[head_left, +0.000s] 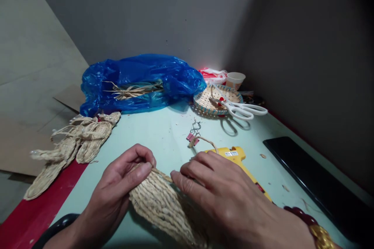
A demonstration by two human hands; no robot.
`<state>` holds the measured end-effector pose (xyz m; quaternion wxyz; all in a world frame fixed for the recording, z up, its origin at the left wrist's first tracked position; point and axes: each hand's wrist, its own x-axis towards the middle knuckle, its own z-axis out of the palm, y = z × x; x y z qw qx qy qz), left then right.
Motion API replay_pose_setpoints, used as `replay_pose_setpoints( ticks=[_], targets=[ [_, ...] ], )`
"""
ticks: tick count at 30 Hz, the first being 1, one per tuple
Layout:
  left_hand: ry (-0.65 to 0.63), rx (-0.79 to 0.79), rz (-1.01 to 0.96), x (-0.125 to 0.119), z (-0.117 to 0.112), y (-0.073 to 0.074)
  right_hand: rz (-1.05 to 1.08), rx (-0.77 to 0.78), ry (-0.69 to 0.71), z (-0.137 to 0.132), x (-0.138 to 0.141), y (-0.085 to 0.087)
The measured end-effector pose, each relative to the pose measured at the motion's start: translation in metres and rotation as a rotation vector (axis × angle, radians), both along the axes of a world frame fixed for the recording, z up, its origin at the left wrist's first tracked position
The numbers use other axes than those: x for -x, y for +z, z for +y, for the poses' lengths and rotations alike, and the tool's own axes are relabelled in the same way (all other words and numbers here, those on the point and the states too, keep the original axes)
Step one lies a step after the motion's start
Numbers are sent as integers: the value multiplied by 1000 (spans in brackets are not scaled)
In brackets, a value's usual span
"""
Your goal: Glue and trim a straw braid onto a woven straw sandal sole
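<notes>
A flat piece coiled from braided straw cord (163, 204), like a slipper sole, is held tilted above the table. My left hand (121, 181) is closed on its far end, with thumb and fingers pinching the edge. My right hand (224, 188) is closed over the cord at the piece's right edge, its fingertips pressed together there. The cord's loose end (206, 140) curls out beyond my right hand. Under and behind that hand lies a yellow glue gun (239, 155), partly covered. The near part of the straw piece is in shadow.
Finished-looking straw slippers (95, 140) with beads lie at the left edge. A blue plastic bag (146, 68) holds straw strands. White scissors (239, 111) rest on a round basket (201, 103), near a paper cup (235, 79). Pink binder clips (192, 139) and a black phone-like slab (309, 179) lie nearby.
</notes>
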<state>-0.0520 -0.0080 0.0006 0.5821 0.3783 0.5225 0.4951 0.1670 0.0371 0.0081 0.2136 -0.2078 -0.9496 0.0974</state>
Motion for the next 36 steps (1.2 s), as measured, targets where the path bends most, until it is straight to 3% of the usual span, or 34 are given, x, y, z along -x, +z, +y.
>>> replay_pose_setpoints(
  ticks=[7,15,21,29,36],
  targets=[
    [23,25,198,-5,-2,1,-104,2,-12,-7,4,-1],
    [31,-16,423,-8,-1,2,-51,-12,-22,-10,11,-22],
    [48,-46,396,-6,2,-1,-18,118,-101,-21,15,-26],
    [138,-87,311,-10,3,-6,63,-196,-181,-22,24,-31],
    [8,-79,271,-9,5,-4,101,-164,-212,-21,20,-18]
  ],
)
